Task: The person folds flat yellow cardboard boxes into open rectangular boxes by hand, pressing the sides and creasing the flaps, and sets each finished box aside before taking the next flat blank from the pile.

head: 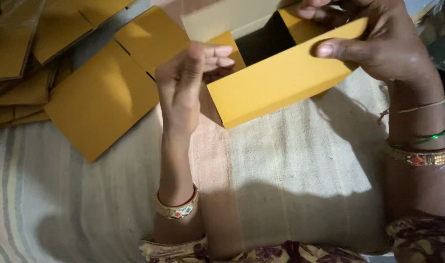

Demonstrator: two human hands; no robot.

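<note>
Head view: my right hand [378, 44] pinches the yellow card box [281, 78] at one o'clock; my left hand [186, 83], fingers loosely extended, touches its end at eleven. Folding seems underway; next, I judge, pressing flaps square.

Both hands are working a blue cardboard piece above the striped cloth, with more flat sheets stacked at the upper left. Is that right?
Not quite: the cardboard piece is yellow, not blue, as the head view shows. The rest holds: the right hand pinches its upper end, the left hand is at its near end, above the striped cloth, with flat sheets stacked upper left.
</note>
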